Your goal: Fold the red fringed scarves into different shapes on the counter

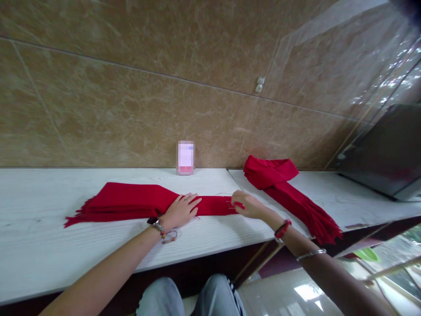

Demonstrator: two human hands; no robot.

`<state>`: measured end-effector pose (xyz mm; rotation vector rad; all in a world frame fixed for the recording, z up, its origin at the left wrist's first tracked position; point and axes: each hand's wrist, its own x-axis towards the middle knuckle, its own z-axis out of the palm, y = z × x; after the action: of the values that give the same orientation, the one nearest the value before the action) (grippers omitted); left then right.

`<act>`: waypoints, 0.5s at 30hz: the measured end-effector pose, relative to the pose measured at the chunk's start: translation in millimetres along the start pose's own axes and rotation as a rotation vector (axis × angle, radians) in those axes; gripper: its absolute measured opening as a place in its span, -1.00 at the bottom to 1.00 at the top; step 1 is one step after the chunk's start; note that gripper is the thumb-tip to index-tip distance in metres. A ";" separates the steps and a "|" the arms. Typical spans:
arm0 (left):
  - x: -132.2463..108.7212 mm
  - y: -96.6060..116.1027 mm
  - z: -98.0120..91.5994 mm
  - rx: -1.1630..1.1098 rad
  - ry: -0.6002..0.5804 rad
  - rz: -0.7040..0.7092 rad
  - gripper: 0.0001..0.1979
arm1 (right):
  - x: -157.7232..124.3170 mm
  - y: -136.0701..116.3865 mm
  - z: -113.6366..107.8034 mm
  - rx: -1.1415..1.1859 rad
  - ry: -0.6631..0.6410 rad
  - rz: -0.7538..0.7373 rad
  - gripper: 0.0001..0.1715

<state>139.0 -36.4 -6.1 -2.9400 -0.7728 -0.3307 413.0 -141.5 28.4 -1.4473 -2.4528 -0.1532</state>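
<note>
A folded red scarf (131,202) with a fringe at its left end lies flat along the white table (39,245). My left hand (180,210) rests flat on the scarf's middle, fingers stretched out. My right hand (248,204) is at the scarf's right end, its fingers curled and pinching the edge of the cloth. A second red scarf (283,184) lies bunched at the back right, its fringed end hanging over the table's front edge.
A small pink-and-white card (186,157) stands against the brown tiled wall. A dark box-like object (384,153) sits at the far right of the table. My knees in light jeans (190,298) show below the table edge.
</note>
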 end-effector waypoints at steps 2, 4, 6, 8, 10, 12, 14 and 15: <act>-0.4 0.6 -1.6 0.004 -0.009 -0.002 -0.58 | 15.8 -21.8 8.0 0.026 -0.071 -0.092 -0.82; -0.9 1.1 -2.7 0.002 -0.021 -0.006 -0.58 | 16.5 -28.1 12.9 0.024 -0.117 -0.116 -0.82; -1.3 1.6 -2.8 -0.001 -0.036 -0.011 -0.57 | 2.2 -18.6 13.1 -0.001 -0.127 -0.085 -0.82; -1.5 2.1 -2.4 -0.008 -0.042 -0.013 -0.57 | -19.1 -1.3 8.0 -0.044 -0.134 -0.037 -0.80; -1.2 2.6 -2.3 -0.019 -0.043 -0.015 -0.57 | -36.3 12.4 -1.1 -0.104 -0.155 -0.013 -0.79; -0.4 3.0 -3.6 -0.038 -0.043 -0.009 -0.57 | -40.2 13.2 -10.8 -0.153 -0.135 -0.005 -0.79; 0.6 2.8 -6.4 -0.071 -0.024 -0.015 -0.57 | -27.6 -1.9 -16.3 -0.157 -0.048 -0.018 -0.79; 0.8 2.4 -8.1 -0.085 0.003 -0.033 -0.58 | -16.0 -14.2 -16.2 -0.138 0.006 -0.037 -0.79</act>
<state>139.3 -39.2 1.9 -3.0079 -0.8280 -0.3795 411.0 -165.6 39.8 -1.4542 -2.5088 -0.3402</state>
